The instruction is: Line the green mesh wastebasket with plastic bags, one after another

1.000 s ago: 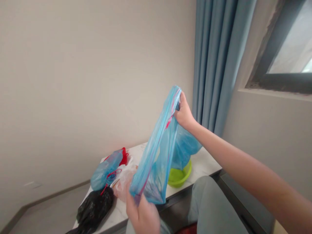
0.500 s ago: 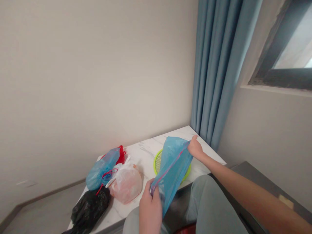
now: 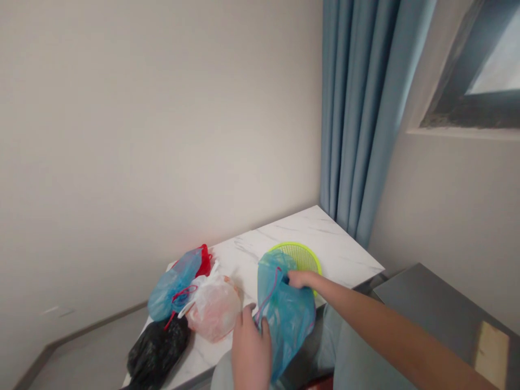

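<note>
A translucent blue plastic bag (image 3: 288, 325) with a pink drawstring hangs over the table's front edge, above my lap. My left hand (image 3: 252, 349) pinches its rim on the left side. At the bag's mouth, my right hand (image 3: 299, 279) reaches in, its fingers hidden by the plastic. Behind the bag stands a lime-green mesh basket (image 3: 304, 255), partly covered by it. To the left of my left hand lies a white plastic bag (image 3: 215, 309) with pinkish contents, knotted at the top.
On the white marbled table (image 3: 325, 233), at the left, are a filled blue bag (image 3: 173, 287) with red ties, something red (image 3: 206, 260) and a black bag (image 3: 158, 346). A dark grey surface (image 3: 439, 309) is at the right, below a blue curtain (image 3: 357, 119) and window.
My right hand has moved down and left, from holding the far rim outstretched to inside the bag's mouth. The bag has slackened and bulged, showing more of the basket. My left hand keeps hold.
</note>
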`<state>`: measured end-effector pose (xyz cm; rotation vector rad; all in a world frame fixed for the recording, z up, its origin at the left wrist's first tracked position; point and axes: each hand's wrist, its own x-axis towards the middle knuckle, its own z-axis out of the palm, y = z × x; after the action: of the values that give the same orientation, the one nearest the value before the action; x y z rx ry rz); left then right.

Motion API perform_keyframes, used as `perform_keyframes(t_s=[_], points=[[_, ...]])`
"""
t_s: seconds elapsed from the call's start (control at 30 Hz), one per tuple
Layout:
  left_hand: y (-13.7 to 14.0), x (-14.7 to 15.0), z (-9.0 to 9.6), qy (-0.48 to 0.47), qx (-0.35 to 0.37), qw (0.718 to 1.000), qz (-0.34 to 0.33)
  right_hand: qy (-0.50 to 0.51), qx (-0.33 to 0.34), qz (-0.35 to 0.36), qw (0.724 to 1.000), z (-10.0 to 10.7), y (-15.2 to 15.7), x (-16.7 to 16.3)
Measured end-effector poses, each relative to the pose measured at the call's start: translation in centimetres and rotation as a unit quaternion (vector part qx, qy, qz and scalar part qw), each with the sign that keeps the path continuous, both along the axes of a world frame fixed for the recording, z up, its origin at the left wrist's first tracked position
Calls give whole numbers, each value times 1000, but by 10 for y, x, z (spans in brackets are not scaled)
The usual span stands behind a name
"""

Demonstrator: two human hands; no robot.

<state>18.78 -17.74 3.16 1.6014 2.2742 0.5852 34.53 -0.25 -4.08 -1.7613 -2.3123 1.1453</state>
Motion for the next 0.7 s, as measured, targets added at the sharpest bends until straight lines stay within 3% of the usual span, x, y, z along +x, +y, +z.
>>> perform_keyframes(t_s=[0.07, 0.17, 0.4, 0.57, 0.7], points=[[4, -1, -9, -14, 29, 999, -22, -20, 17, -24, 999, 1, 0, -1], [11, -3, -14, -39, -14, 998, -40, -41, 79, -83, 993, 7, 5, 8], [46, -8, -8, 8, -11, 999, -30, -37, 125, -198, 972, 37, 22, 68], [101, -8, -13, 44, 34, 991, -123, -13, 129, -139, 982, 47, 21, 103], [143, 4, -27, -38, 82, 970, -225, 15, 135, -98, 986, 46, 17, 105]])
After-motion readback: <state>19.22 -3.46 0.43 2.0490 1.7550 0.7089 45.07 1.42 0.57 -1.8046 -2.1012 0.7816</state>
